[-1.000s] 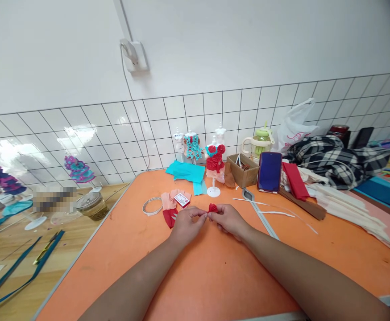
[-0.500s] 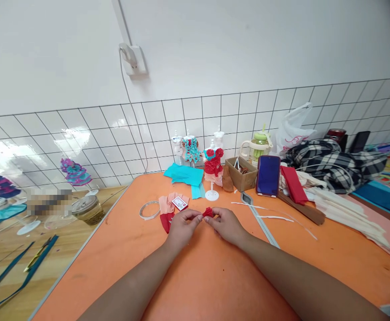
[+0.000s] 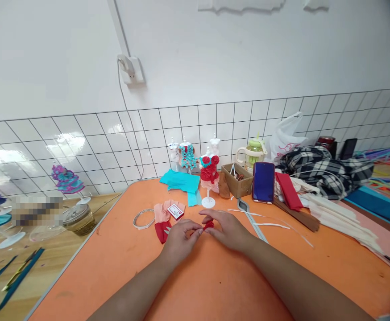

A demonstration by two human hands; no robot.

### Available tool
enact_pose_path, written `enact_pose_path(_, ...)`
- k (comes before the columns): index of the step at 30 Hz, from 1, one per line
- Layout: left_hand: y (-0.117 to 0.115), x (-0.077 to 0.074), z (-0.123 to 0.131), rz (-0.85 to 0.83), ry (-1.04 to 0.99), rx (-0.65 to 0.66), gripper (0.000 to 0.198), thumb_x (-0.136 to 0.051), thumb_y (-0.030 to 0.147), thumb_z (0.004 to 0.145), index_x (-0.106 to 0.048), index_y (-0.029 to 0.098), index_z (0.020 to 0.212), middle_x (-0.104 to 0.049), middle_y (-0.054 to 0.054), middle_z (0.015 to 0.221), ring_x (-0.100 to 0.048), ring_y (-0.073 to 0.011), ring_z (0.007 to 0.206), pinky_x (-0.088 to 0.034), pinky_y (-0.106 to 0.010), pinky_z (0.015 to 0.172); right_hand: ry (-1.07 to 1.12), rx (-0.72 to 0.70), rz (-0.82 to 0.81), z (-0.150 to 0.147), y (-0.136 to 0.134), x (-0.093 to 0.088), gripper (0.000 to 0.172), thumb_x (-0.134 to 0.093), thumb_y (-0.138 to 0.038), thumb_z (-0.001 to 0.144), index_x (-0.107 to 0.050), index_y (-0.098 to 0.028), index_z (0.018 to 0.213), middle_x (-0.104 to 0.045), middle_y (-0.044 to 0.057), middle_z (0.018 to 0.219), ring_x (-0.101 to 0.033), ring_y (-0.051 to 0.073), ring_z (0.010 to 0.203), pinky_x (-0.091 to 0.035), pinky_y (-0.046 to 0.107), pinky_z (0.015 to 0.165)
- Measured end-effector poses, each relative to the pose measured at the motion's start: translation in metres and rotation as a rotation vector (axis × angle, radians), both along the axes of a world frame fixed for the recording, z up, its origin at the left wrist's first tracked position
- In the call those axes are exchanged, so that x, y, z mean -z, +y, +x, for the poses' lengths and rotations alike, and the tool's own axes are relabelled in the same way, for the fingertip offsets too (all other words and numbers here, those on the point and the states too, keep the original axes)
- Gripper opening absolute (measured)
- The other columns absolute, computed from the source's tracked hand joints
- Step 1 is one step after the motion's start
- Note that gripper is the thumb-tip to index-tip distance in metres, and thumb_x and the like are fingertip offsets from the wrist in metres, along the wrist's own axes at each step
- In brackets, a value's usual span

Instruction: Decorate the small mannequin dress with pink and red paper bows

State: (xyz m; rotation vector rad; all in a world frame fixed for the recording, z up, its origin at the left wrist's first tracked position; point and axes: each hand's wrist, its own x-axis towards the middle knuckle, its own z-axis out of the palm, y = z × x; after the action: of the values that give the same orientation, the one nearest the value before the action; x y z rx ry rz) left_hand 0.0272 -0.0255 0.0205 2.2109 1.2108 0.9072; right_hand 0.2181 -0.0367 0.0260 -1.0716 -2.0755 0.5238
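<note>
Over the orange table (image 3: 181,285), a small red ruffled paper flower (image 3: 209,224) is held between my two hands. My left hand (image 3: 180,238) pinches its base with thumb and fingertips. My right hand (image 3: 230,228) curves round the ruffled end, thumb against it and forefinger arched above; the fingers hide part of it. Just behind stands a mini dress form (image 3: 209,171) dressed in red, with red rosettes at its top. Beside my left hand lie peach and red crepe paper pieces (image 3: 162,213), a small white-and-red box (image 3: 176,211) and partly covered scissors (image 3: 167,231).
A wire ring (image 3: 143,219) lies left, turquoise paper (image 3: 181,182) behind. A cardboard box (image 3: 238,180), a phone (image 3: 263,183) and a lidded bottle (image 3: 255,154) stand at back right. White strips (image 3: 271,225), brown paper (image 3: 297,215) and plaid cloth (image 3: 325,171) lie right.
My right forefinger has lifted and spread from the thumb around the red flower. My left hand keeps its pinch. The view has tilted up slightly and shifted, so the scene sits lower.
</note>
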Motion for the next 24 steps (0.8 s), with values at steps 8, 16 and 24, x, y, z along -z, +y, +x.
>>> enact_pose_path(8,0.001,0.007,0.002,-0.107,-0.061,-0.035,0.019,-0.054,0.032,0.080,-0.071,0.024,0.079,-0.071,0.001,0.080,-0.064,-0.0160,0.076,-0.049,-0.025,0.071,-0.224,0.040,0.145,0.001,-0.002,-0.004,0.022,-0.045,-0.026,0.089,-0.064,-0.025,0.102,-0.066,0.004,0.087,-0.055,0.019,0.084,-0.038,0.028,0.071)
enact_pose_path(16,-0.003,0.005,0.003,0.173,0.197,-0.025,0.021,-0.049,0.030,0.085,-0.069,0.023,0.082,-0.069,-0.002,0.079,-0.061,-0.0169,0.076,-0.044,-0.028,0.069,-0.210,0.071,0.026,-0.001,0.003,0.003,0.016,-0.050,-0.021,0.085,-0.066,-0.021,0.085,-0.066,0.003,0.082,-0.054,0.017,0.080,-0.037,0.027,0.069)
enact_pose_path(24,-0.010,0.003,0.007,0.400,0.340,0.031,0.023,-0.047,0.023,0.086,-0.068,0.020,0.077,-0.067,-0.003,0.071,-0.060,-0.0168,0.071,-0.041,-0.030,0.068,0.041,0.090,-0.311,0.001,0.008,0.017,0.028,-0.061,-0.023,0.073,-0.057,-0.021,0.100,-0.062,0.003,0.096,-0.055,0.015,0.081,-0.041,0.027,0.068)
